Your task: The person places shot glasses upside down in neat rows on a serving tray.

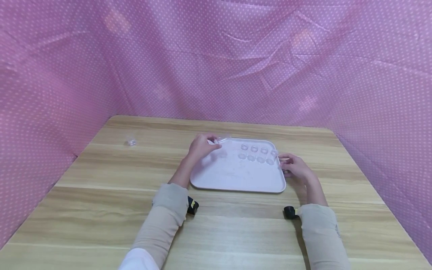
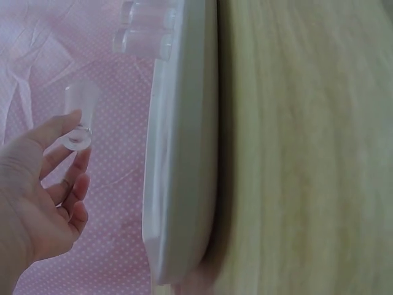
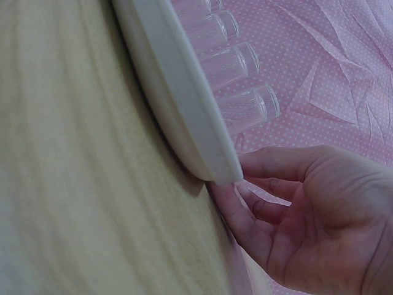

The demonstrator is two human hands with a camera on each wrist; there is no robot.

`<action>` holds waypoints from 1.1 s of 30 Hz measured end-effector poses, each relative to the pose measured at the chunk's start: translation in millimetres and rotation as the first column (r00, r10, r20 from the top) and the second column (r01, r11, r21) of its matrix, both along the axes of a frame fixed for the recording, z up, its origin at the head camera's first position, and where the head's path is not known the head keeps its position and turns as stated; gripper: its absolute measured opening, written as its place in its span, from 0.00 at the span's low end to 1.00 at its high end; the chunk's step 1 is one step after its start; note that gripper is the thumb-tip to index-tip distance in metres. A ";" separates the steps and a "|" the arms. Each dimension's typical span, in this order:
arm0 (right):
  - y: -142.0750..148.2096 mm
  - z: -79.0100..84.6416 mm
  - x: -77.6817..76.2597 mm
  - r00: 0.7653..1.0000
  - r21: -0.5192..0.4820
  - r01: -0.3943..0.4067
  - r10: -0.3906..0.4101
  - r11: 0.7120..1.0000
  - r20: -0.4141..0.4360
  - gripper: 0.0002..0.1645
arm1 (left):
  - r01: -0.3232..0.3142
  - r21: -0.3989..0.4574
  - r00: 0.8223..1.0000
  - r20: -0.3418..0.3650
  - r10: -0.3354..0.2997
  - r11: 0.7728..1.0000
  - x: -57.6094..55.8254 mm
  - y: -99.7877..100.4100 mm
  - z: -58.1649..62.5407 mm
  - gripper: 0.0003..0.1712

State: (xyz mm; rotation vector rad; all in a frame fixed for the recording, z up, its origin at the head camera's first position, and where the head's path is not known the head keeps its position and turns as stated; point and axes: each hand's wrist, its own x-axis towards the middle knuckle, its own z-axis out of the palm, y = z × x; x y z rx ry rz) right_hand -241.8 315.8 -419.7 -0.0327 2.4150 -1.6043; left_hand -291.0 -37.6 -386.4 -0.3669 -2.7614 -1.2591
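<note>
My left hand is over the left part of a white tray, pinching a clear shot glass by its thick base between thumb and fingers. The glass lies tilted in the hand, its wide mouth pointing away from the palm. At the tray's right side, my right hand grips the rim, with one digit at the upper edge and another underneath in the right wrist view. Several more clear shot glasses stand in a row on the tray close to this hand, bases up.
Another small clear glass sits on the wooden table, far left of the tray. Pink dotted cloth hangs round the back and sides. A black wrist camera is on the right forearm, another on the left.
</note>
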 end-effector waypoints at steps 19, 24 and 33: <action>0.6 0.2 -0.1 1.000 0.025 -0.002 0.002 1.000 0.004 0.28 | -0.029 -0.065 0.998 -0.057 0.026 0.997 1.1 15.1 1.1 0.21; 0.4 0.7 0.9 1.000 0.024 -0.002 0.002 1.000 -0.001 0.28 | -0.020 -0.053 0.998 -0.053 0.017 0.998 -0.7 21.8 0.7 0.22; 1.3 -0.7 0.5 1.000 -0.003 -0.002 0.002 1.000 0.001 0.28 | 0.017 -0.058 0.999 -0.038 -0.019 0.998 -2.3 37.9 1.2 0.18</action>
